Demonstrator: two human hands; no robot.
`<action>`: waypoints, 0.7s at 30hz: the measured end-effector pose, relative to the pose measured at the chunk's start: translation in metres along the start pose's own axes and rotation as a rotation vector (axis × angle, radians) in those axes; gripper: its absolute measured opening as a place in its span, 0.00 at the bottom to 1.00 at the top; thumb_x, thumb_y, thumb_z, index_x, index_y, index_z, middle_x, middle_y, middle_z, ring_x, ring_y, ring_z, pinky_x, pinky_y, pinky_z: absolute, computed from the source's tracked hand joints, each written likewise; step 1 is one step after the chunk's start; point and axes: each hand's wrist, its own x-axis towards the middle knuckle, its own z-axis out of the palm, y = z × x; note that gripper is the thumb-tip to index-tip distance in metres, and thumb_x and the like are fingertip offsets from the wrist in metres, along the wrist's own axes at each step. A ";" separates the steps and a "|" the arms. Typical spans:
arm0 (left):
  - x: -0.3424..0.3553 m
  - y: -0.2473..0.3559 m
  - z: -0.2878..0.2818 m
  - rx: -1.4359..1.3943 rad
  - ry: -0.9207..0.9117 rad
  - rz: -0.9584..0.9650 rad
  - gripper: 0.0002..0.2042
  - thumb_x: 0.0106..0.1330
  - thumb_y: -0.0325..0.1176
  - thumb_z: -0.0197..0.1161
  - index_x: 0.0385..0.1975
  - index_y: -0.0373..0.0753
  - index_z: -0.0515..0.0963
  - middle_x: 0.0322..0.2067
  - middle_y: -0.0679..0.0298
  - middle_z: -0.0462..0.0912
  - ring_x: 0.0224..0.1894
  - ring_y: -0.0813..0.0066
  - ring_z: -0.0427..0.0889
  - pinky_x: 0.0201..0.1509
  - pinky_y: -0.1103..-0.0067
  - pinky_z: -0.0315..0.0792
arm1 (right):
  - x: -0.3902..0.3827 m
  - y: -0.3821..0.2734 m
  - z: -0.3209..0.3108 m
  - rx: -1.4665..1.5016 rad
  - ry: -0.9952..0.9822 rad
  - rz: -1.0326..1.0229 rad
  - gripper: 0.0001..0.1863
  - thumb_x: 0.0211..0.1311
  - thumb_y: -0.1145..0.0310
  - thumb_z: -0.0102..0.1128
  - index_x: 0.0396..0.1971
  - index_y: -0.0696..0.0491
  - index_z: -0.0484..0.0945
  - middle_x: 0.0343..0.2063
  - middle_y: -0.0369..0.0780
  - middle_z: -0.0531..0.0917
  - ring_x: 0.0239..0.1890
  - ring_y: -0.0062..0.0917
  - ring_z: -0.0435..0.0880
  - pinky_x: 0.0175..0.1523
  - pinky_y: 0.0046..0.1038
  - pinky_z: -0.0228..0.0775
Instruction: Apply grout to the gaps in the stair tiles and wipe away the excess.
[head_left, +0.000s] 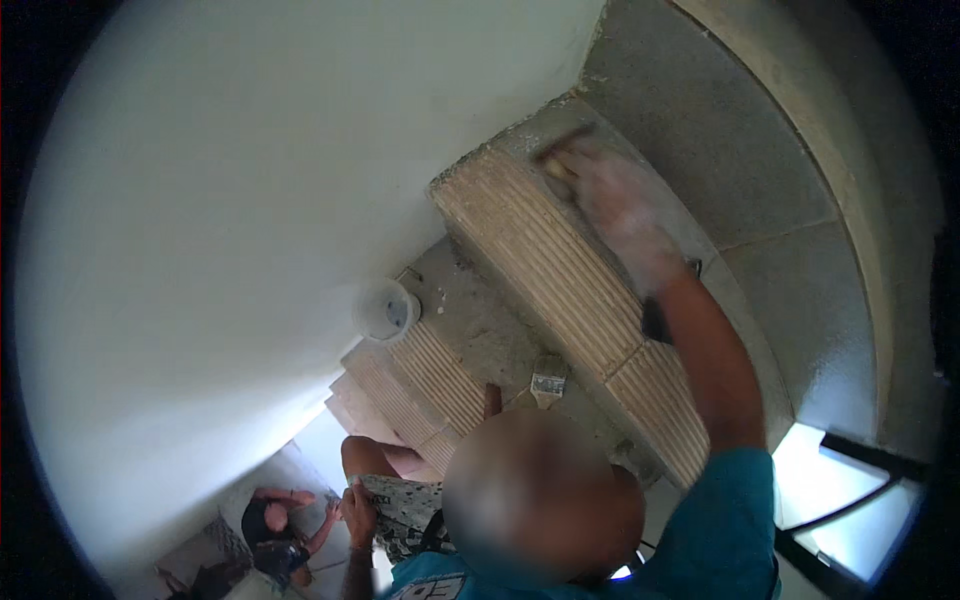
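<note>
White is covering the wall [220,200] on the left side. At its foot, people in dark clothing [253,516] are sitting or crouching, well apart from the others. More to the right, the resting hand [358,515] of a co-worker in a teal shirt [700,525] is lying by the patterned shorts [405,512]; whether its fingers are holding something, one cannot tell. Just beside the wall, a clear bucket [372,312] is standing, probably so that it is leaving the steps free. Next, a flat brush [547,385] is lying on the grey tread [490,310], perhaps for being within easy reach. The ribbed step [525,230] is running diagonally. At its upper end, the co-worker's reaching hand [615,195] is holding, in a narrow grip as it seems, a blurred tool [567,143] low over the grey strip behind the ribs. The arm is stretching long, likely because this corner is lying far from the body. The wearer's own hands are not showing, so their state one cannot tell.
</note>
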 end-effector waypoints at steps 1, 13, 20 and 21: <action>0.012 0.025 -0.004 0.075 -0.089 0.072 0.23 0.67 0.46 0.47 0.16 0.33 0.71 0.18 0.56 0.74 0.24 0.69 0.71 0.32 0.72 0.65 | 0.000 0.008 0.002 -0.036 0.008 0.019 0.13 0.58 0.68 0.47 0.42 0.47 0.77 0.42 0.39 0.76 0.46 0.33 0.76 0.45 0.34 0.71; 0.131 -0.063 -0.188 0.500 -0.338 0.483 0.17 0.68 0.40 0.43 0.25 0.33 0.73 0.18 0.58 0.73 0.23 0.66 0.71 0.32 0.68 0.66 | 0.035 -0.135 0.001 -0.604 -0.292 0.727 0.15 0.62 0.64 0.43 0.45 0.50 0.73 0.45 0.43 0.76 0.45 0.31 0.78 0.44 0.32 0.73; 0.113 -0.046 -0.185 0.555 -0.690 0.688 0.15 0.68 0.38 0.45 0.26 0.34 0.73 0.18 0.61 0.73 0.24 0.68 0.71 0.35 0.71 0.69 | -0.026 -0.071 0.011 -0.708 0.084 0.440 0.10 0.57 0.69 0.44 0.36 0.49 0.74 0.37 0.39 0.78 0.41 0.30 0.77 0.42 0.32 0.69; 0.104 -0.049 -0.181 0.547 -0.748 0.719 0.15 0.68 0.38 0.46 0.26 0.34 0.73 0.18 0.61 0.73 0.24 0.69 0.71 0.35 0.71 0.69 | -0.023 -0.076 0.002 -0.658 0.028 0.550 0.11 0.59 0.68 0.43 0.39 0.49 0.74 0.43 0.40 0.78 0.47 0.29 0.76 0.46 0.31 0.69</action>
